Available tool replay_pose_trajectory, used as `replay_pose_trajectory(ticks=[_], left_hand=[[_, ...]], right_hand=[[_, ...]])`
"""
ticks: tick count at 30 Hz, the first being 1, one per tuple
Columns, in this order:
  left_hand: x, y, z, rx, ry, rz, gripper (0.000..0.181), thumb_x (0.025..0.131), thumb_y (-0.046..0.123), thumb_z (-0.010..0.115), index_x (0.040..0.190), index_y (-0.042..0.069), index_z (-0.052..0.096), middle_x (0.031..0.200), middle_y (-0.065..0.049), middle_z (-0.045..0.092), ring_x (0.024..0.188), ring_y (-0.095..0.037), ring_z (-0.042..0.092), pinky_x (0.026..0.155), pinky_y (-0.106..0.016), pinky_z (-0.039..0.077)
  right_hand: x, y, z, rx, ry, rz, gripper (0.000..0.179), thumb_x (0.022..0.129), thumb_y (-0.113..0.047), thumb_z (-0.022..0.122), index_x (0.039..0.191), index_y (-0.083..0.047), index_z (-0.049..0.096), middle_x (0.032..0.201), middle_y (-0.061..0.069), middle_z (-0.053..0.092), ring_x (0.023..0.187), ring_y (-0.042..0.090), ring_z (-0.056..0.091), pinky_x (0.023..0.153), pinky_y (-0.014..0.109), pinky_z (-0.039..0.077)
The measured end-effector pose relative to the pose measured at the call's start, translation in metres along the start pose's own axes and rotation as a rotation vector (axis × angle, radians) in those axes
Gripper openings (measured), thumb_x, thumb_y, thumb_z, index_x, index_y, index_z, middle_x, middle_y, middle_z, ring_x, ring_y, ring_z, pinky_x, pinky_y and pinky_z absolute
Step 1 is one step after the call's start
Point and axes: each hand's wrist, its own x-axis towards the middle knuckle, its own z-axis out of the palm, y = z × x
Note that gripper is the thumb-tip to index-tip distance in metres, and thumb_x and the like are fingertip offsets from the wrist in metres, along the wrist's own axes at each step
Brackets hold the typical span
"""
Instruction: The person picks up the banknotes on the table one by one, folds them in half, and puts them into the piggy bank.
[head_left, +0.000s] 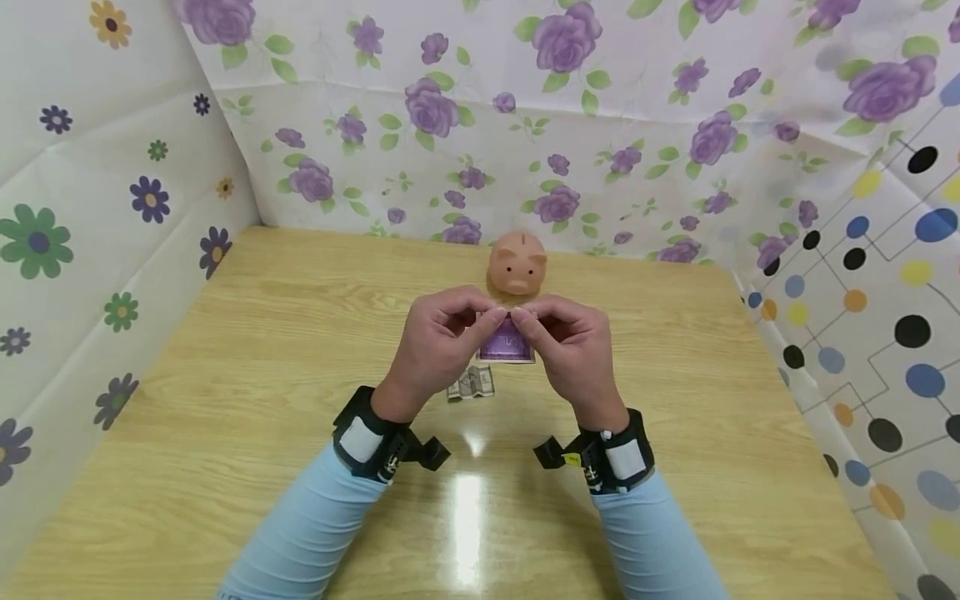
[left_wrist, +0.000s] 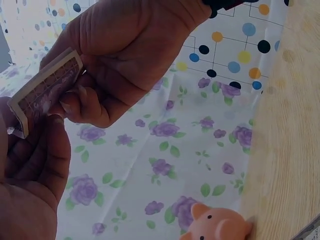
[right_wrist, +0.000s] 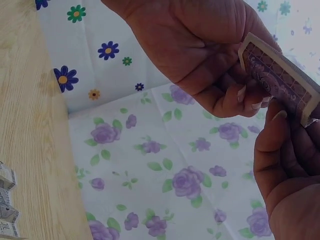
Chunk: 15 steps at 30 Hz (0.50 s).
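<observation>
A folded purple banknote (head_left: pixel 506 345) is held up between both hands above the table. My left hand (head_left: pixel 441 340) pinches its left side with thumb and fingers, and my right hand (head_left: pixel 576 343) pinches the right side. The thumbs nearly meet at its upper edge in the head view. From the wrist views, the folded banknote (right_wrist: pixel 280 80) shows a pale border and stacked layers at its edge. A creased grey banknote (head_left: pixel 472 382) lies on the table just below the hands. Beyond them stands a pink piggy bank (head_left: pixel 517 265), its slot on top.
The wooden table (head_left: pixel 315 333) meets flower-printed cloth (head_left: pixel 360 125) at the back and patterned cloth on both sides. Each wrist wears a black strap (head_left: pixel 371 437) with a small camera arm. Light glares off the tabletop between the forearms.
</observation>
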Motion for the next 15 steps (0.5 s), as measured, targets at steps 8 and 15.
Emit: replay_pose_trajectory(ticks=[8, 15], left_hand=[[0.0001, 0.0011, 0.0000, -0.003, -0.007, 0.021, 0.007, 0.095, -0.003, 0.068, 0.092, -0.002, 0.074, 0.084, -0.016, 0.073, 0.063, -0.009, 0.059, 0.055, -0.024, 0.050], [0.0001, 0.0025, -0.0004, -0.022, -0.024, 0.026, 0.009, 0.095, -0.003, 0.066, 0.090, -0.002, 0.073, 0.082, -0.016, 0.072, 0.063, -0.010, 0.058, 0.054, -0.024, 0.049]], right_hand=[[-0.0016, -0.0020, 0.0029, 0.008, 0.018, -0.014, 0.018, 0.098, -0.010, 0.070, 0.094, 0.008, 0.073, 0.085, -0.004, 0.073, 0.061, 0.012, 0.054, 0.053, 0.024, 0.044], [-0.0014, -0.0015, 0.0059, 0.006, 0.018, -0.045, 0.015, 0.097, -0.006, 0.069, 0.093, 0.008, 0.073, 0.083, -0.004, 0.072, 0.061, 0.011, 0.055, 0.053, 0.023, 0.044]])
